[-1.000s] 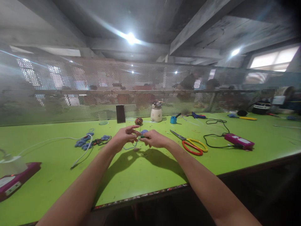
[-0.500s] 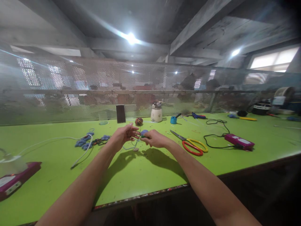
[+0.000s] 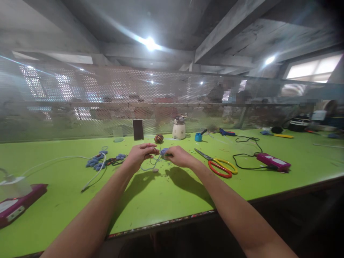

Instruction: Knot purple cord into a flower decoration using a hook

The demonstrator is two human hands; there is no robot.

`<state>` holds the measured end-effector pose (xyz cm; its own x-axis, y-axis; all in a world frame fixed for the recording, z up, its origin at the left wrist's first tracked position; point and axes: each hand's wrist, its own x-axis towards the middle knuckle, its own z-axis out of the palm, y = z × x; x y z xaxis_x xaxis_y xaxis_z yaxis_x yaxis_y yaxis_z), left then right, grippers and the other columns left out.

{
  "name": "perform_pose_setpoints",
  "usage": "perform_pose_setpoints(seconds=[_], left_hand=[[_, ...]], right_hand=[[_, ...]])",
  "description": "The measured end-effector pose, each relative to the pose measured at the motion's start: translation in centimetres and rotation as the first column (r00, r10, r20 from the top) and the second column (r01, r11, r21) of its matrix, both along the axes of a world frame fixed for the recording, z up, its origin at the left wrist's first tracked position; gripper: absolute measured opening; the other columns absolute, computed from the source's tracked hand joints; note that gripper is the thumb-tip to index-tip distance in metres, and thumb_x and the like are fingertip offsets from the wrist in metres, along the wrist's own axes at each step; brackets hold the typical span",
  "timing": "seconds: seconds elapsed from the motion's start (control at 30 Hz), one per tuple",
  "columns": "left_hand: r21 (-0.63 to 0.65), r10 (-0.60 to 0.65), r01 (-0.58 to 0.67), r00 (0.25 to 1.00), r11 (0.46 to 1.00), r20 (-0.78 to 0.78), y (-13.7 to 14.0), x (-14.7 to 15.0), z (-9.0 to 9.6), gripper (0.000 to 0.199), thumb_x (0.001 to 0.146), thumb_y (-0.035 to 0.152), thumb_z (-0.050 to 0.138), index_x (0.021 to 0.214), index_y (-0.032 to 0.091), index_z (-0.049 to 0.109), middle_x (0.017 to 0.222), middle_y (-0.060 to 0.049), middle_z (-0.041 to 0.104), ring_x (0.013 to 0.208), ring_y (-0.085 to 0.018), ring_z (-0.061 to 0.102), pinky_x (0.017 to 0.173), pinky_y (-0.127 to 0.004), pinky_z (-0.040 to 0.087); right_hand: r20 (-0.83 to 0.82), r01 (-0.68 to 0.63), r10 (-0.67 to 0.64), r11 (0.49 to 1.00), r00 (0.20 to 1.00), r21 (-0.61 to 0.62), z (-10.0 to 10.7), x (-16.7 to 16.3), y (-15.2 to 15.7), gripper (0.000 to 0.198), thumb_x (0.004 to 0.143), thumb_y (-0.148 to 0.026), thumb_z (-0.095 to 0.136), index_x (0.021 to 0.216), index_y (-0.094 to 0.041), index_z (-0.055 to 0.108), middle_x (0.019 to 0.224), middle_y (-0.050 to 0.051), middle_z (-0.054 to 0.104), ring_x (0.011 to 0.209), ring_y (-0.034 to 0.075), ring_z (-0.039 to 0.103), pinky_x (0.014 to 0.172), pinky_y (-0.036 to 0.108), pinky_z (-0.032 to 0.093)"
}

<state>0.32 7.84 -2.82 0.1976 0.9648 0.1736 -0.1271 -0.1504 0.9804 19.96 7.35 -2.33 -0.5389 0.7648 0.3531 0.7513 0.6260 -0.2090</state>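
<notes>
My left hand [image 3: 142, 154] is raised over the green table, fingers curled round a thin dark strand of yarn. That strand runs toward a multicoloured yarn ball [image 3: 158, 138] lying behind the hands. My right hand [image 3: 177, 156] faces it with thumb and fingers pinched together; what sits inside the pinch is too small to make out. At its fingertips shows a blue yarn bundle [image 3: 164, 151], partly covered, and I cannot tell whether it is held or lies behind. A light blue yarn tail [image 3: 150, 168] loops on the table below the hands.
Blue knitted pieces [image 3: 95, 163] and a white cable [image 3: 98, 175] lie left, near a purple power strip [image 3: 24, 206]. To the right are scissors [image 3: 219, 166] and another power strip [image 3: 273, 162]. Behind stand a phone-like dark slab [image 3: 138, 129], a bottle [image 3: 178, 129] and a mesh partition [image 3: 161, 93].
My left fingers have drawn closer together and the hand has turned palm-down. My right hand has shifted slightly left and tilted, and the green bit at its fingertips no longer shows.
</notes>
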Motion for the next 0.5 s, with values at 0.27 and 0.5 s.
perform_pose_setpoints(seconds=[0.27, 0.5], left_hand=[[-0.039, -0.011, 0.011, 1.0, 0.999, 0.023, 0.0, 0.03, -0.01, 0.019, 0.068, 0.02, 0.072, 0.085, 0.013, 0.069, 0.079, -0.01, 0.074, 0.081, -0.019, 0.068, 0.069, -0.027, 0.047], [0.019, -0.023, 0.022, 0.998, 1.0, 0.052, -0.1, 0.64, -0.18, 0.023, 0.061, 0.025, 0.079, 0.077, 0.012, 0.069, 0.075, -0.007, 0.072, 0.072, -0.015, 0.065, 0.073, -0.029, 0.048]], right_hand=[[-0.082, -0.091, 0.093, 0.995, 0.992, 0.028, -0.22, -0.12, 0.12, 0.017, 0.085, -0.02, 0.058, 0.085, -0.014, 0.074, 0.078, 0.007, 0.069, 0.067, 0.013, 0.053, 0.061, 0.023, 0.034], [-0.303, -0.112, 0.117, 0.993, 0.946, 0.034, -0.9, -0.33, 0.63, 0.016, 0.083, -0.024, 0.061, 0.079, -0.014, 0.073, 0.069, 0.004, 0.065, 0.063, 0.012, 0.05, 0.059, 0.023, 0.034]])
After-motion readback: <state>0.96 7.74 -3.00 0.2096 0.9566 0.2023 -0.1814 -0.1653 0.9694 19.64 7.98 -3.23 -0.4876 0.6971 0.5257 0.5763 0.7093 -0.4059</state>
